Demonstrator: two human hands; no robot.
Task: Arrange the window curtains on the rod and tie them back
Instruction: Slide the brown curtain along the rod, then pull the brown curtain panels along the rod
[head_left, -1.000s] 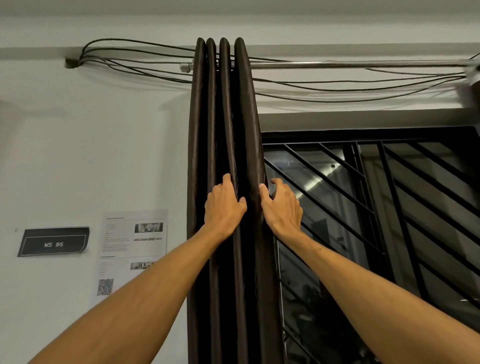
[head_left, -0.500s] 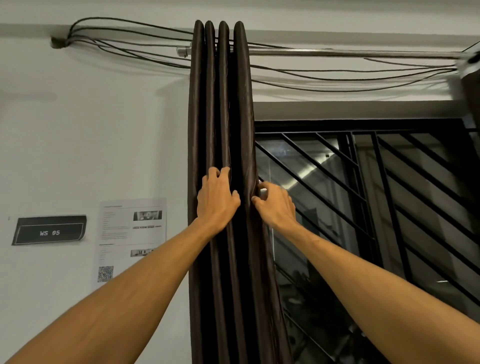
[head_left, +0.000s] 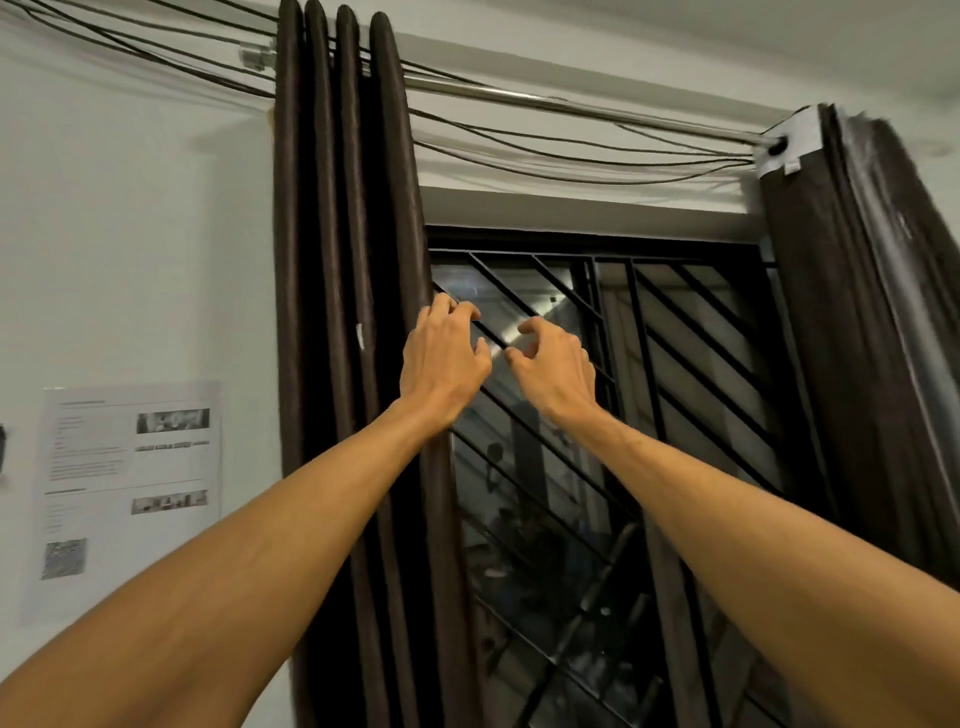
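The left curtain, dark brown, hangs gathered in tight folds at the left end of the silver rod. A second dark curtain hangs bunched at the rod's right end. My left hand hovers just right of the left curtain's outer fold, fingers loosely curled, holding nothing. My right hand is beside it in front of the window, fingers also loosely curled and empty. Neither hand grips cloth.
A black diagonal window grille fills the space between the curtains. Several black cables run along the wall near the rod. A printed paper sheet is stuck on the white wall at the left.
Both hands have let go of the left curtain's folds and moved right, in front of the window. The view has swung right and the right curtain now shows.
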